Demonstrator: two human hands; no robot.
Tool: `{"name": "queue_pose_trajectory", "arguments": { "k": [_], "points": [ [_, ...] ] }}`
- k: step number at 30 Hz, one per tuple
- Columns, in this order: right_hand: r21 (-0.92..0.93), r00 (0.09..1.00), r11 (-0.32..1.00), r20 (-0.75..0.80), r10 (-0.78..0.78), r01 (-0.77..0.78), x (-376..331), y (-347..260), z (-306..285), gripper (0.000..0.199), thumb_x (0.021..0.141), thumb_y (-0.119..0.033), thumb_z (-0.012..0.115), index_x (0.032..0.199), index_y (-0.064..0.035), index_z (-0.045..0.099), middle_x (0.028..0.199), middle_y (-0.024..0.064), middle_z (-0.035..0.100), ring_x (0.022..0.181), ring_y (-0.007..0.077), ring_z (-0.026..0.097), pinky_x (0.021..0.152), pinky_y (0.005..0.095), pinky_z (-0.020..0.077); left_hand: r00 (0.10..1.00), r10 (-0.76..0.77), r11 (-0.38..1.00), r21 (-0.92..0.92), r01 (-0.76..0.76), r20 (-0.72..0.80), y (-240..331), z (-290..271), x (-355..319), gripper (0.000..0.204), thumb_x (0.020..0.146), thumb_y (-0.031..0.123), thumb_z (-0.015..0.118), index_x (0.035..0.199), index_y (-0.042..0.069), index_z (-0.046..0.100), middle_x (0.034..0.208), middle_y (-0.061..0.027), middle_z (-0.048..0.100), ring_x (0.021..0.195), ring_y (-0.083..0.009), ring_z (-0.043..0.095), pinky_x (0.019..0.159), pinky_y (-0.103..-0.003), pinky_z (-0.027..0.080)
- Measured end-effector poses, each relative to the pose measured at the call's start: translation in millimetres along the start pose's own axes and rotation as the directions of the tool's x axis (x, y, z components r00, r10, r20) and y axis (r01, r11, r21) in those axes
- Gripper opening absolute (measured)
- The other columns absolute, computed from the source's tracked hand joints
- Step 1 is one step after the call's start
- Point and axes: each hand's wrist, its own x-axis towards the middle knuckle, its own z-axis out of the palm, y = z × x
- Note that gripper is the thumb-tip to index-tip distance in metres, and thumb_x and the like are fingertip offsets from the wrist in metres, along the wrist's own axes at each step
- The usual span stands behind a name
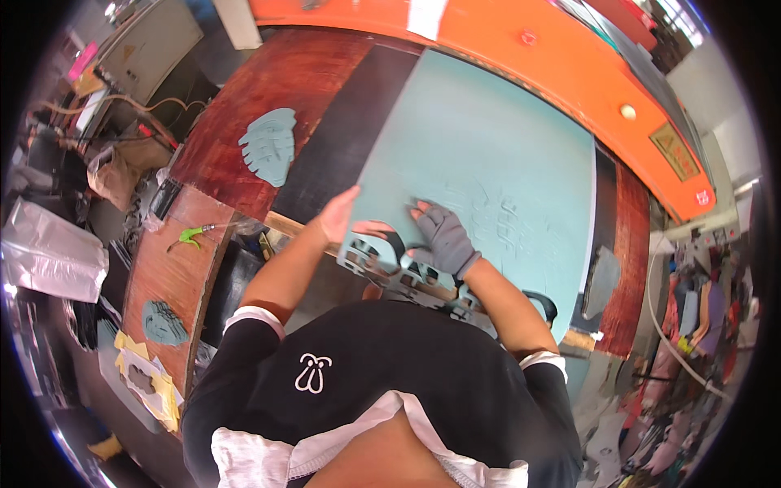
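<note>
A large pale blue-green sheet (496, 130) lies across the work table, with shaped cut-outs and thin strips along its near edge. Bare, my left hand (340, 215) grips the sheet's near left edge. Its thumb shows at the edge, and some of its fingers appear through a cut-out. My right hand (443, 237), in a grey fingerless glove, rests on top of the sheet near the cut-out strips. Its fingers are extended and slightly bent, the tips a little blurred, with the thumb apart. Faint curved marks show on the sheet just beyond this hand.
An orange machine beam (488, 37) spans the far side. Cut blue-green pieces (271, 146) are piled on the red-brown board at left; a greyish piece (600, 281) lies at right. On the left side table sit a green-handled tool (190, 237) and a grey-green stack (163, 322).
</note>
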Motion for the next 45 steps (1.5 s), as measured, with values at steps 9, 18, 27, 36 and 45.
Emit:
{"name": "queue_pose_trajectory", "arguments": {
  "k": [9,18,27,36,45],
  "points": [
    [0.38,0.994,0.923,-0.062,0.085,-0.055,21.5,27.4,19.2,0.048,0.077,-0.027,0.067,0.115,-0.0005,0.056,0.105,0.0188,0.061,0.102,0.0377,0.056,0.088,0.0421,0.0447,0.993,0.028,0.979,-0.205,-0.004,0.115,-11.0,1.8,15.8,0.062,0.093,0.041,0.044,0.14,0.003,0.029,0.137,-0.0335,0.033,0.122,-0.0504,0.04,0.095,-0.053,0.043],
    [0.89,0.447,0.296,-0.12,0.886,-0.347,78.9,108.8,-53.7,0.041,0.09,-0.035,0.054,0.096,0.0055,0.059,0.085,0.012,0.063,0.079,0.0199,0.062,0.071,0.034,0.0505,0.88,0.134,0.898,0.431,0.086,-0.455,-1.8,10.0,-3.1,0.038,0.094,0.028,0.052,0.118,-0.002,0.052,0.108,-0.0144,0.062,0.093,-0.0273,0.064,0.079,-0.037,0.054],
    [0.479,0.581,0.79,-0.54,0.609,-0.383,114.2,179.8,-188.9,0.034,0.092,-0.034,0.051,0.098,-0.0017,0.06,0.081,0.0062,0.062,0.076,0.0177,0.06,0.066,0.0339,0.0472,0.794,0.216,0.863,0.491,0.118,-0.569,-7.4,18.0,-2.8,0.035,0.093,0.024,0.054,0.118,0.001,0.052,0.109,-0.012,0.061,0.094,-0.0247,0.062,0.077,-0.038,0.055],
    [0.23,0.91,0.95,-0.308,0.277,-0.212,-40.2,79.3,-63.5,0.016,0.087,-0.025,0.061,0.091,-0.0094,0.061,0.095,0.0118,0.065,0.087,0.031,0.063,0.075,0.0342,0.0508,0.501,0.853,-0.196,0.98,0.041,0.15,-63.3,91.8,-17.3,0.027,0.085,0.012,0.058,0.111,0.004,0.056,0.098,-0.0129,0.059,0.087,-0.0243,0.056,0.076,-0.035,0.046],
    [0.114,0.955,0.983,-0.244,0.166,-0.141,-39.2,86.2,-62.9,0.017,0.082,-0.019,0.065,0.093,-0.0071,0.06,0.088,0.0115,0.061,0.079,0.0315,0.06,0.069,0.0381,0.0496,0.881,-0.467,0.845,-0.333,0.419,-0.079,-135.9,83.7,72.1,0.036,0.097,0.037,0.041,0.125,0.014,0.042,0.075,-0.0017,0.053,0.056,-0.013,0.04,0.059,-0.026,0.038]
  ]
}}
